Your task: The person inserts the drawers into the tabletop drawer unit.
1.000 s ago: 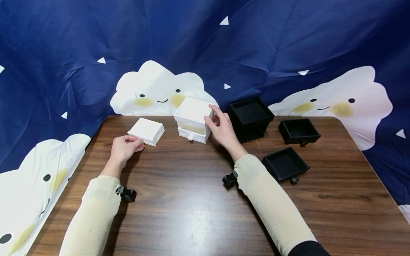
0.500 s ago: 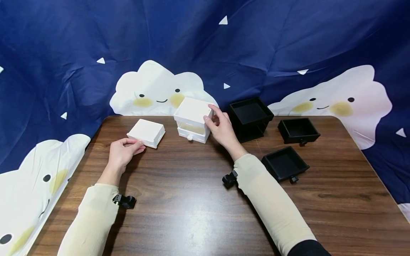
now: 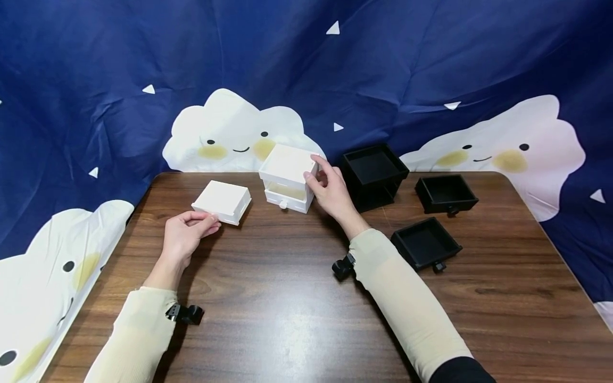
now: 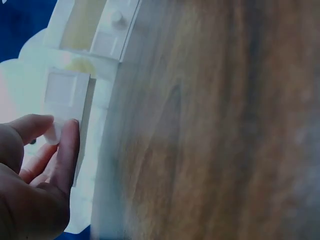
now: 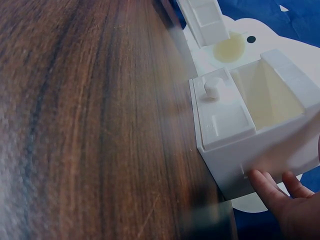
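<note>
My left hand [image 3: 184,234] pinches the small round knob [image 4: 52,134] of a white drawer [image 3: 222,199] at the table's left. The drawer's flat, plain face is uppermost; its inside is hidden. To its right stands a white drawer cabinet [image 3: 289,164], with a lower drawer [image 5: 225,115] seated in it and an open slot above. My right hand [image 3: 332,194] touches the cabinet's right side near the top, the fingertips resting on the wall in the right wrist view.
A black cabinet [image 3: 375,167] with open slots stands right of the white one. Two black drawers, a rear one [image 3: 447,194] and a front one [image 3: 426,244], lie farther right on the wooden table [image 3: 268,298]. A blue cloud-print cloth [image 3: 306,64] hangs behind.
My left hand has drawn the white drawer slightly toward me and to the right, and the wrist has come back. The right hand stays at the white cabinet.
</note>
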Demonstrator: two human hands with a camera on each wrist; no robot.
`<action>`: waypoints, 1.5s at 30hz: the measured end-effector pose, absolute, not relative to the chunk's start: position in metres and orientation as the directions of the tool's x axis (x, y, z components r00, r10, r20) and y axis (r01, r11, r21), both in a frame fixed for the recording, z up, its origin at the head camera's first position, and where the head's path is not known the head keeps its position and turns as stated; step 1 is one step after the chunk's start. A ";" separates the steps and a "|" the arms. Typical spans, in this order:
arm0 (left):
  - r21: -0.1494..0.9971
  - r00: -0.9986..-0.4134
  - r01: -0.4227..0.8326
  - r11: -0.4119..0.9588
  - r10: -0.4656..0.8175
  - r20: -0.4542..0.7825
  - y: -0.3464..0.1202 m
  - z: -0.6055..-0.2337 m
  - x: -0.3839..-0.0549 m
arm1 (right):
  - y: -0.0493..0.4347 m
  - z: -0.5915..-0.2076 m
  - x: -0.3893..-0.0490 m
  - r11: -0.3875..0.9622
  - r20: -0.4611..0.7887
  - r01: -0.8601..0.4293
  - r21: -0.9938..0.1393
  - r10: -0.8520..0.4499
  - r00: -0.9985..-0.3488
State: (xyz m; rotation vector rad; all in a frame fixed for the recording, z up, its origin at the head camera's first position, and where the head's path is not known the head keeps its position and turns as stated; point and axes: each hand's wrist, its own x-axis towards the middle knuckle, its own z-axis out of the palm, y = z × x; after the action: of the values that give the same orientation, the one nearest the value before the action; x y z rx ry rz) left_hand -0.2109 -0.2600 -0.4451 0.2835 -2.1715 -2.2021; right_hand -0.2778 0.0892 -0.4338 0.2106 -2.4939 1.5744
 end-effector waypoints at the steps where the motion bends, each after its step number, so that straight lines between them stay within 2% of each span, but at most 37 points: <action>1: 0.995 -0.983 -0.099 -0.022 -0.153 -0.101 -0.259 -0.445 -0.210 | 0.089 -0.434 -0.278 0.429 0.230 -0.217 -0.877 -0.022 -0.973; 13: 0.996 -0.993 -0.084 0.026 -0.087 -0.082 -0.242 -0.443 -0.193 | 0.089 -0.433 -0.277 0.434 0.230 -0.215 -0.875 -0.019 -0.973; 45: 0.998 -0.998 -0.053 -0.044 -0.035 -0.054 -0.191 -0.441 -0.188 | 0.089 -0.434 -0.277 0.418 0.239 -0.221 -0.881 -0.009 -0.971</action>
State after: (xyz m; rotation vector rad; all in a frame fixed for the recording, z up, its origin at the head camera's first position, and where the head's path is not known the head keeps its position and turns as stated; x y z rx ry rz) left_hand -0.1878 -0.1910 -0.4410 0.0999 -2.1806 -2.2765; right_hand -0.2771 0.0892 -0.4341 0.2034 -2.4735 1.5830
